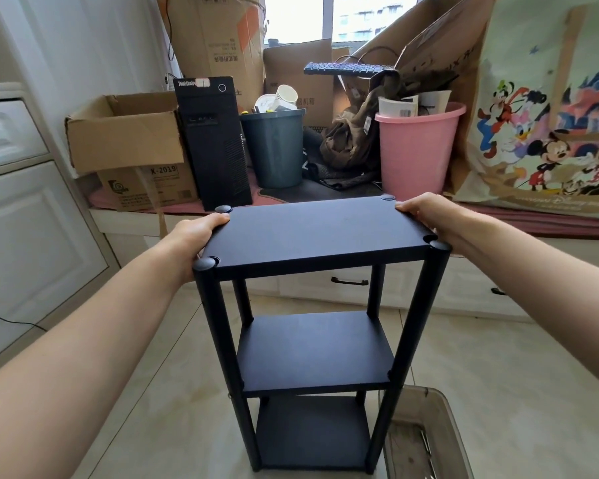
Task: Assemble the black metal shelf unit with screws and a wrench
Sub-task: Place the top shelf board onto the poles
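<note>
The black metal shelf unit [313,236] stands upright on the tiled floor, with three flat shelves and four round posts capped at the top. My left hand [192,236] grips the left edge of the top shelf, thumb lying on the surface near the far left post. On the opposite side, my right hand [426,212] grips the right edge with its thumb on top near the far right post. No screws or wrench are visible.
A clear plastic bin [429,437] sits on the floor by the shelf's right foot. Behind, a ledge carries cardboard boxes [125,140], a black computer tower [215,143], a dark bin [277,150], a pink bucket [415,150] and a cartoon bag [547,115]. White cabinets [32,219] stand left.
</note>
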`<state>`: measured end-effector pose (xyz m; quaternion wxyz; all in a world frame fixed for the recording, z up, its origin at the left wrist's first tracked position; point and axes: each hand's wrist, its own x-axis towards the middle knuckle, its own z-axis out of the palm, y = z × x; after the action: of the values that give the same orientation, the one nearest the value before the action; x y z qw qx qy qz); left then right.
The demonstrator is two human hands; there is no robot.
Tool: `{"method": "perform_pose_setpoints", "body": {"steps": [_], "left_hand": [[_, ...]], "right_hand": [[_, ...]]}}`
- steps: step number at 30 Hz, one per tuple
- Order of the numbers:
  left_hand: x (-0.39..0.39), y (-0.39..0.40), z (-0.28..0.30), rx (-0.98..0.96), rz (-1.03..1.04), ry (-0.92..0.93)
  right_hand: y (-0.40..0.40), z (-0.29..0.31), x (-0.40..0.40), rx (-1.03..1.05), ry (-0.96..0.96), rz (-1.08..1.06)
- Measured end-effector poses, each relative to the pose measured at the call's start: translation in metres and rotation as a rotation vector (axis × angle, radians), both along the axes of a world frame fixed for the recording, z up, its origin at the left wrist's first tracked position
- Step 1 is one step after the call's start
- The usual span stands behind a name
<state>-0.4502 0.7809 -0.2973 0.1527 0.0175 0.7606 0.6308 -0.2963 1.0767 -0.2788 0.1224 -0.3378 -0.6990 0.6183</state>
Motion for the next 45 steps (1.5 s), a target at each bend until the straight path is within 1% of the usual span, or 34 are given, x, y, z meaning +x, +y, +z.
{"method": "perform_pose_setpoints", "body": {"steps": [2, 4, 8, 10, 14, 16, 18, 22, 25, 30, 34, 37, 39, 41, 42, 43, 45], "left_hand": [[0.001, 0.000, 0.003, -0.008, -0.013, 0.012], [0.000, 0.000, 0.003, -0.008, -0.028, 0.009], [0.000, 0.000, 0.001, -0.012, -0.005, 0.031], [0.001, 0.001, 0.001, -0.020, 0.008, 0.022], [0.001, 0.004, 0.006, -0.092, 0.001, 0.004], [0.000, 0.006, 0.007, -0.118, -0.009, 0.005], [-0.001, 0.005, 0.006, -0.114, -0.011, 0.004], [0.000, 0.001, -0.001, -0.056, 0.046, -0.010], [0.001, 0.000, -0.005, -0.030, 0.049, -0.009], [0.002, -0.001, -0.003, -0.032, 0.025, 0.003], [0.003, 0.003, -0.001, -0.023, -0.027, 0.002], [-0.004, 0.002, -0.002, 0.008, -0.014, -0.006], [-0.002, 0.000, -0.017, -0.026, -0.002, -0.023], [0.007, -0.005, -0.052, -0.002, -0.057, -0.086], [0.012, -0.009, -0.071, 0.037, -0.104, -0.144], [0.015, -0.014, -0.087, 0.077, -0.149, -0.195], [0.009, -0.022, -0.107, 0.127, -0.179, -0.236]], "right_hand": [[0.000, 0.005, 0.002, 0.078, -0.075, -0.016], [-0.001, 0.006, 0.002, 0.098, -0.108, -0.037], [-0.001, -0.002, -0.001, 0.017, -0.013, -0.005], [-0.001, -0.002, -0.003, 0.013, -0.006, 0.009], [0.000, 0.001, -0.003, 0.117, -0.137, 0.010], [0.002, 0.001, -0.004, 0.125, -0.169, 0.006], [0.004, 0.000, -0.005, 0.100, -0.143, 0.007], [0.008, -0.007, -0.005, -0.054, -0.016, 0.033], [0.011, -0.012, -0.005, -0.102, 0.013, 0.046], [0.015, -0.017, -0.006, -0.055, 0.042, 0.035], [0.015, -0.022, -0.011, 0.110, 0.037, -0.010], [0.015, -0.020, -0.013, 0.235, 0.041, -0.029], [0.012, -0.025, -0.009, 0.269, 0.011, 0.017], [0.004, -0.048, 0.000, 0.260, -0.126, 0.127], [0.002, -0.066, 0.006, 0.210, -0.183, 0.166], [0.000, -0.083, 0.012, 0.123, -0.193, 0.183], [0.001, -0.102, 0.013, 0.015, -0.138, 0.186]]}}
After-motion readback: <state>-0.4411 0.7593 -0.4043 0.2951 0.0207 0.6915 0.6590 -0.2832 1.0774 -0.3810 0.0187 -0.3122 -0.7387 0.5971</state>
